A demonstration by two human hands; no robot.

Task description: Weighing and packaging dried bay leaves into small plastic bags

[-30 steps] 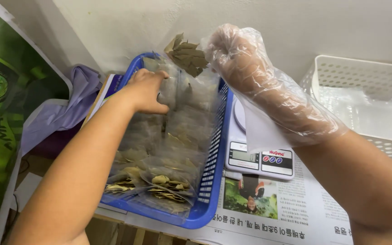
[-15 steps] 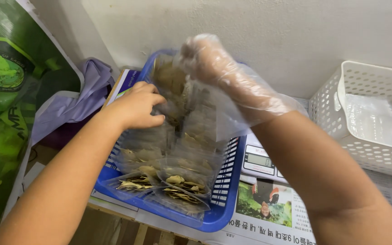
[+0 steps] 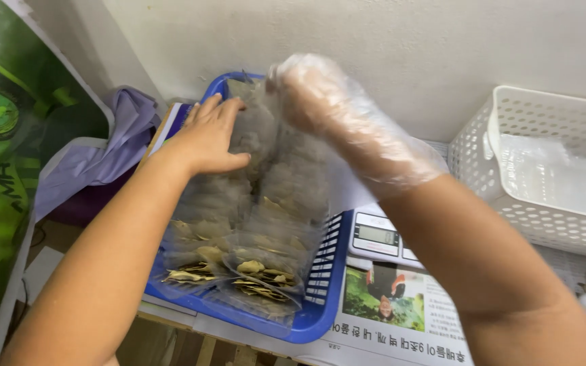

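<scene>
The person's bare left hand (image 3: 208, 139) rests with fingers spread flat against the upright rows of clear bags of dried leaves (image 3: 239, 224), which fill a blue basket (image 3: 320, 298) on the tabletop against the wall. The right hand (image 3: 320, 102), inside a loose clear plastic glove, is curled at the top of the far bags; the glove's blur hides whether the fingers pinch a bag or only press on it. The bags stand packed one behind another in two files, the nearest showing brownish leaves at the bottom.

To handle the rows well, the left hand should keep its palm broad against the stack so the bags stay upright, while the right works at the top edges only, since the thin film likely creases and slips easily. A small scale (image 3: 378, 237) sits just beside the basket on newspaper (image 3: 388, 318), with a white basket (image 3: 544, 169) farther right.
</scene>
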